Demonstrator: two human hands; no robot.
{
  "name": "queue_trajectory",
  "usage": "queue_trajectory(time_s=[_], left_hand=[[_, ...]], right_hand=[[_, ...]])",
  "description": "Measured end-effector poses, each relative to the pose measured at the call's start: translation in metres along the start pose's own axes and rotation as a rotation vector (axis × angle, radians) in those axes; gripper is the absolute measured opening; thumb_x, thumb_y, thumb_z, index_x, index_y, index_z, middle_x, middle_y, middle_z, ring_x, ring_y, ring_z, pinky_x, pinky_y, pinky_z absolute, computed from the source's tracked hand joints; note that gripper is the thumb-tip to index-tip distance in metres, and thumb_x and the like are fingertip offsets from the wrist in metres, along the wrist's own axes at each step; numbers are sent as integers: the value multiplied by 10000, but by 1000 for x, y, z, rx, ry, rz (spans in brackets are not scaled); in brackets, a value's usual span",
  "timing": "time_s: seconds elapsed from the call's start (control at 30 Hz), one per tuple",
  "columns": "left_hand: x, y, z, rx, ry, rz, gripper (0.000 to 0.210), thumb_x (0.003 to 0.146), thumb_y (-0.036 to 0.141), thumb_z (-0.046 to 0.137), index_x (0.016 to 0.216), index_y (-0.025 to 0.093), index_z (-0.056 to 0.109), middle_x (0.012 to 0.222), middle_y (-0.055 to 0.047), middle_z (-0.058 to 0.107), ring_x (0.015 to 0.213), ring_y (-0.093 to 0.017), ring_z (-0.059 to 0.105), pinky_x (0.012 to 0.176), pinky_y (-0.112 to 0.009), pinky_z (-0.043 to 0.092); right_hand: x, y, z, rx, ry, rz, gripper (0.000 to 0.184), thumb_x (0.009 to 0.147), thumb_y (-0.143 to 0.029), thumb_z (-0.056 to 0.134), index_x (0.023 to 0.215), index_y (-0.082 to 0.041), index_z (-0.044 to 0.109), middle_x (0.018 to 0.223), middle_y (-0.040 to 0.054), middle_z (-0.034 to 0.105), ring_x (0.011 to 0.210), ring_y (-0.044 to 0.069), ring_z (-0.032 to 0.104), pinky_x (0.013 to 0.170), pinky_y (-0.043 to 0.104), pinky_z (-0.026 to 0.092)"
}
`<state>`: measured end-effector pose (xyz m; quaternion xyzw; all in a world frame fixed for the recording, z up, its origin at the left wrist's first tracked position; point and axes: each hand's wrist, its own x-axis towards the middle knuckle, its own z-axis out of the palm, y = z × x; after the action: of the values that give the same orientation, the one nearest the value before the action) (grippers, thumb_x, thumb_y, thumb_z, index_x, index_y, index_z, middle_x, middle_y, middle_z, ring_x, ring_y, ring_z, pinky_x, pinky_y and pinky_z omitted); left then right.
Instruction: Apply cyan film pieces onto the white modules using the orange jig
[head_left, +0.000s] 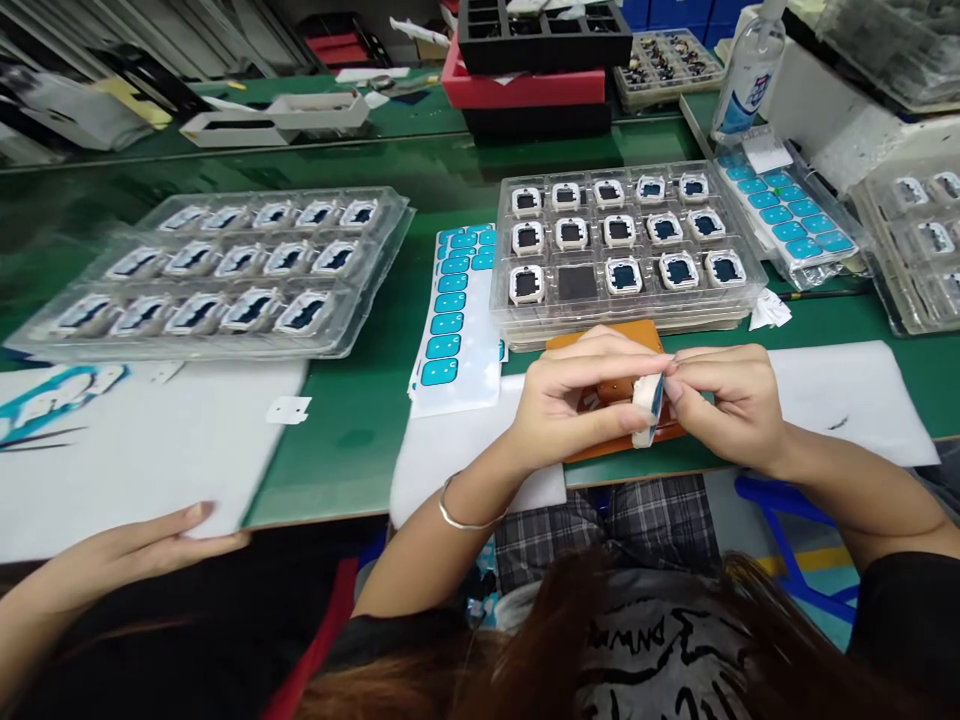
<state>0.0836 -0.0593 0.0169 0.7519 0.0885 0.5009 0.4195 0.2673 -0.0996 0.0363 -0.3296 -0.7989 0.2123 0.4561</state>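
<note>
My left hand (581, 400) grips a white watch case (643, 412) on edge, its dark blue face turned to the right. At the case's upper right edge, the thumb and fingers of my right hand (720, 405) are pinched together; whatever they may hold is too small to make out. Beneath both hands lies an orange-brown block (637, 332), partly hidden by them. Just behind it, a clear tray (630, 312) carries rows of similar white cases, with one pocket in the front row bare. Left of that tray is a sheet of blue adhesive stickers (450, 325).
Another clear tray (300, 345) of white cases stands at left. A co-worker's hand (150, 545) rests by a white foam sheet (225, 450) there. Bagged blue stickers (795, 215), a clear bottle (750, 75) and another tray (885, 300) are at right. Black and red boxes (532, 88) stand behind.
</note>
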Motion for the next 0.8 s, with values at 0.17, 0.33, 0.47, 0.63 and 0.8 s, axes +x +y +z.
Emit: queue_trajectory(time_s=[0.17, 0.33, 0.47, 0.63, 0.8], left_hand=[[-4, 2, 0, -158, 45, -138, 332, 917, 458, 615, 1165, 267, 724, 1048, -75, 751, 990, -206, 653, 904, -356, 493], [-8, 8, 1, -412, 38, -314, 313, 956, 425, 563, 1200, 287, 703, 1175, -46, 720, 1125, -232, 658, 982, -361, 510], [-7, 12, 3, -571, -3, -396, 319, 969, 428, 543, 1228, 299, 678, 1165, -22, 729, 1122, -237, 679, 988, -368, 538], [-7, 12, 3, -615, 20, -433, 331, 959, 433, 563, 1217, 257, 674, 1159, -35, 731, 1148, -244, 668, 1000, -372, 541], [-6, 11, 6, -615, 71, -408, 310, 931, 437, 611, 1154, 221, 613, 1112, -62, 736, 1085, -234, 691, 939, -376, 554]], right_hand=[[0, 3, -2, 143, -3, 12, 408, 965, -242, 494, 561, -187, 516, 499, -4, 508, 497, 110, 483, 506, 252, 386], [-1, 5, -3, 242, -41, 77, 287, 957, -314, 552, 720, -178, 639, 573, -2, 588, 521, 117, 538, 498, 239, 418], [-1, 4, -2, 228, -30, 52, 239, 940, -308, 580, 765, -175, 671, 576, -2, 591, 533, 122, 545, 491, 240, 421], [-1, 4, -1, 229, -25, 76, 218, 928, -295, 592, 767, -176, 677, 565, -6, 588, 516, 115, 526, 473, 236, 419], [-2, 3, 1, 257, 0, 89, 146, 879, -247, 642, 761, -166, 667, 565, -14, 594, 482, 98, 491, 452, 223, 401]])
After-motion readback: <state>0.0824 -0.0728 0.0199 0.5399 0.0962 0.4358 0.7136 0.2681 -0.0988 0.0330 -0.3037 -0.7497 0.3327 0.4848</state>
